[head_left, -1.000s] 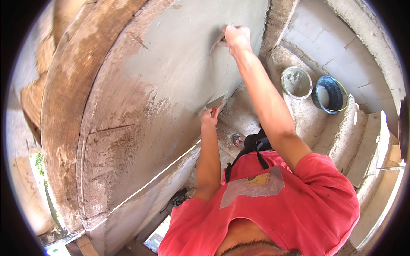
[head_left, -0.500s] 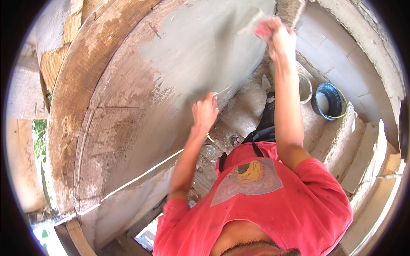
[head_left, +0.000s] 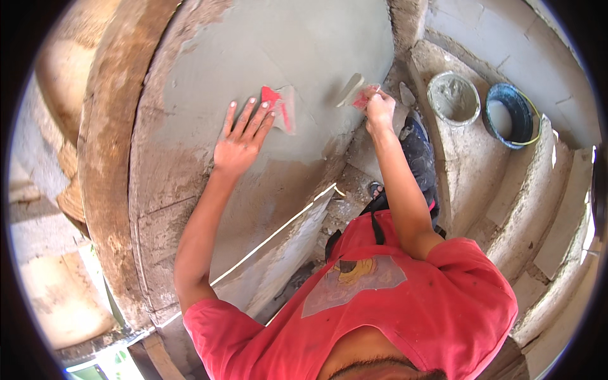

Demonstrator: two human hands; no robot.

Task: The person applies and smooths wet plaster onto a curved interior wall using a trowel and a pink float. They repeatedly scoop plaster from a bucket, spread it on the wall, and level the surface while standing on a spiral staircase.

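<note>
Firstly, a curved wooden beam (head_left: 111, 152) runs down the frame's left side; upper centre-left, the left hand (head_left: 239, 149), grip spread, meets a red-and-clear scraper (head_left: 280, 109) against the plastered wall (head_left: 316, 38); upper centre-right, the right hand (head_left: 380, 109) pinches a plaster-smeared scraper (head_left: 351, 91); a blue bucket (head_left: 520, 114) stands upper right.

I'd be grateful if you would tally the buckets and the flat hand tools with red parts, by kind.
Buckets: 2 (grey bucket, dark blue bucket)
Flat tools with red parts: 2 (left flat tool beside the left hand, right flat tool in the right hand)
Total: 4
</note>
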